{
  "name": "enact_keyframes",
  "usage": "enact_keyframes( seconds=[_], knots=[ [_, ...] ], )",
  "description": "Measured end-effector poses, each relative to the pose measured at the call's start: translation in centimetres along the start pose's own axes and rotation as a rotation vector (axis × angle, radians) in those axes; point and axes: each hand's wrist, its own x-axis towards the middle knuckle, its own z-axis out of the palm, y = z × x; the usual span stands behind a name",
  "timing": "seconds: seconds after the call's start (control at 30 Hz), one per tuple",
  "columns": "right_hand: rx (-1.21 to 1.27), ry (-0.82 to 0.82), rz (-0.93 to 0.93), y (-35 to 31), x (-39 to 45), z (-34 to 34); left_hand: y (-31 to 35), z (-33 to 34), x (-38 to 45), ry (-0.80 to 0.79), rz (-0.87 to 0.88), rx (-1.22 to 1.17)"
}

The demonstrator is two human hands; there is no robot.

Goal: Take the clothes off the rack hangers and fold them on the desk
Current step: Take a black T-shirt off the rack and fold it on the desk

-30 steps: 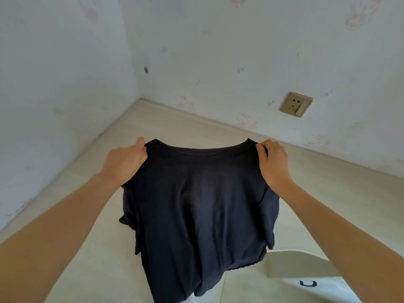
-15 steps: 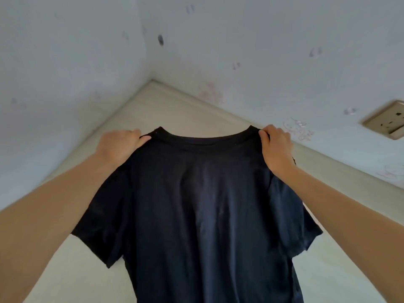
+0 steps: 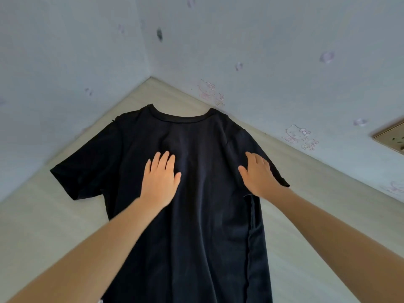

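A black T-shirt (image 3: 203, 204) lies spread flat on the pale wooden desk (image 3: 43, 226), its collar toward the wall corner and both short sleeves out to the sides. My left hand (image 3: 160, 178) rests flat on the chest area with straight fingers. My right hand (image 3: 259, 176) lies flat on the right shoulder and sleeve, fingers straight too. The shirt's hem runs out of view at the bottom. No rack or hangers are in view.
Two light blue walls with faint cartoon stickers meet at the corner (image 3: 150, 76) just beyond the collar. A brass wall socket (image 3: 393, 138) sits at the right edge. Bare desk surface shows left and right of the shirt.
Both hands let go of the shirt's shoulders near the collar. The shirt, held up before, now lies flat on the desk, and the hands have moved down onto its chest.
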Motion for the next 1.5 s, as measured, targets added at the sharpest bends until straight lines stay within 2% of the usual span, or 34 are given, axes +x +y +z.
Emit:
enact_keyframes(
  seconds=[0.2, 0.4, 0.53, 0.67, 0.77, 0.87, 1.03, 1.17, 1.33, 1.5],
  knots=[
    [-0.012, -0.108, 0.002, 3.8, -0.4, 0.4, 3.4, 1.7, -3.9, -0.081, -0.132, 0.007],
    [-0.122, -0.150, -0.119, 7.7, 1.1, -1.6, 5.0, 2.5, -6.2, -0.186, -0.265, 0.110],
    [-0.144, -0.152, -0.229, 10.4, 2.2, -2.6, 9.3, 2.2, -6.8, -0.179, -0.393, 0.098],
    [-0.055, -0.074, -0.203, 10.4, 3.6, -3.8, 15.3, 3.6, -8.1, -0.107, -0.269, 0.043],
    [-0.015, -0.077, -0.148, 10.4, 5.2, -4.4, 19.5, 5.1, -9.2, -0.092, -0.216, -0.010],
    [-0.021, -0.078, -0.122, 10.6, 6.6, -4.7, 22.7, 5.7, -9.6, -0.108, -0.218, -0.047],
    [0.060, -0.124, -0.061, 10.6, 7.8, -4.8, 25.0, 5.9, -9.4, 0.025, -0.178, -0.007],
    [0.090, -0.148, -0.134, 10.8, 8.9, -4.7, 25.9, 5.1, -8.5, -0.003, -0.285, -0.009],
    [0.179, -0.133, -0.121, 10.8, 8.4, -5.7, 26.5, 4.8, -8.5, -0.018, -0.310, -0.160],
    [0.360, -0.083, -0.018, 11.2, 6.6, -7.0, 26.1, 3.7, -9.2, -0.106, -0.363, -0.503]
  ],
)
